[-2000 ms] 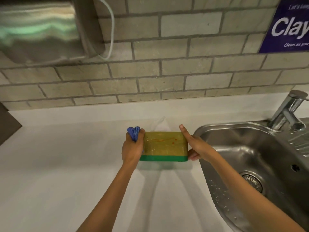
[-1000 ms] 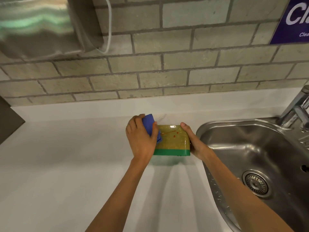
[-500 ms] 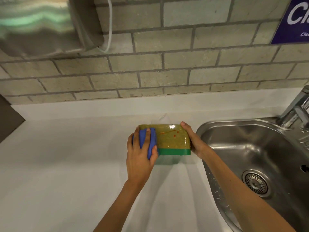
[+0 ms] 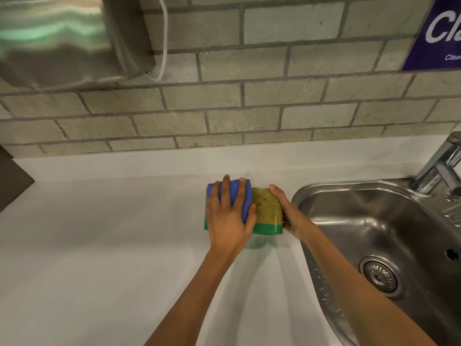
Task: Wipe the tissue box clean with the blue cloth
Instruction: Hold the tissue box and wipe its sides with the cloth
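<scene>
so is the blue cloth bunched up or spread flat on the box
Spread flat: the blue cloth lies over the left part of the tissue box top, pressed under the left hand.

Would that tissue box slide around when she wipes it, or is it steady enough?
The tissue box looks glossy and probably light, so it would likely skid on the smooth counter. That may be why the right hand braces its end while the left hand presses the cloth down. Being low and wide, it seems unlikely to tip.

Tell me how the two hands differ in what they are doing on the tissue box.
The left hand lies flat on top, pressing the blue cloth; the right hand grips the right end bare. Both touch the tissue box.
</scene>
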